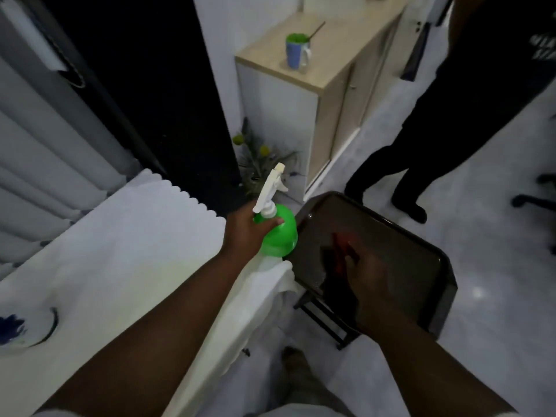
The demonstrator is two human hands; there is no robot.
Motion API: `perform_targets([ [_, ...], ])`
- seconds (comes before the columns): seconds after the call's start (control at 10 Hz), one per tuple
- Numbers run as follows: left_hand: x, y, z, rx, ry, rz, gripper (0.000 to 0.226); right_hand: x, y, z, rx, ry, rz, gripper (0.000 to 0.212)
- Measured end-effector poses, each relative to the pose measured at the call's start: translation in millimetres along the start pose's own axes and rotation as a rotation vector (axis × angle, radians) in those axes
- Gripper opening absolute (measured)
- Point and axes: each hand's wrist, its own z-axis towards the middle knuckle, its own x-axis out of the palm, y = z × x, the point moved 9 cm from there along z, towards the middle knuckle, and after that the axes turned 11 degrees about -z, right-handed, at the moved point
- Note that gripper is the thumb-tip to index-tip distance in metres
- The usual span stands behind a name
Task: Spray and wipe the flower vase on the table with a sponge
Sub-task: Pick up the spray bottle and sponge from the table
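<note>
Here the left hand (243, 233) is wrapped around the neck and shoulder of a round green plastic spray bottle with a white trigger head (278, 233), fingers closed on it just below the nozzle. The bottle sits at the far corner of the white cloth-covered surface (120, 251), whose scalloped edge runs beyond the left hand. The right hand (370, 275) is blurred; it hovers over a dark brown glossy tray-like stand (406, 245) with a red item (341, 251) at its fingertips, and whether it grips that item cannot be told. Well to the left of the left arm, at the frame edge, a white vase with a blue flower pattern (21, 329) stands on the surface, only partly visible. Beyond both hands stands a beige cabinet (301, 94) carrying a blue mug (296, 51). Another person's dark-trousered legs (421, 152) stand past the right hand.
</note>
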Motion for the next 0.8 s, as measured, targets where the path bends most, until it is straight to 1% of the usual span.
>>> perform_targets([
  [0.1, 51, -1, 19, -0.031, 0.1, 0.013, 0.045, 12, -35, 8, 0.107, 0.019, 0.02, 0.038],
  [0.2, 104, 5, 34, -0.069, 0.206, 0.003, 0.044, 25, -67, 19, 0.236, 0.01, 0.021, 0.04],
  [0.3, 142, 12, 42, -0.062, 0.295, 0.004, 0.047, 35, -82, 26, 0.323, -0.056, 0.029, 0.036],
  [0.4, 161, 22, 47, -0.046, 0.336, 0.037, 0.053, 60, -86, 28, 0.375, 0.023, 0.015, 0.045],
  [0.5, 168, 33, 48, -0.035, 0.343, 0.043, 0.054, 71, -81, 25, 0.298, 0.068, -0.064, 0.057],
  [0.6, 167, 34, 49, -0.035, 0.333, 0.078, 0.055, 72, -77, 18, 0.179, 0.119, -0.253, 0.063],
  [0.7, 167, 32, 49, -0.012, 0.366, 0.116, 0.061, 63, -74, 16, 0.111, 0.131, -0.426, 0.063],
  [0.8, 150, 25, 44, 0.025, 0.369, 0.108, 0.065, 50, -62, 12, 0.057, 0.116, -0.461, 0.063],
])
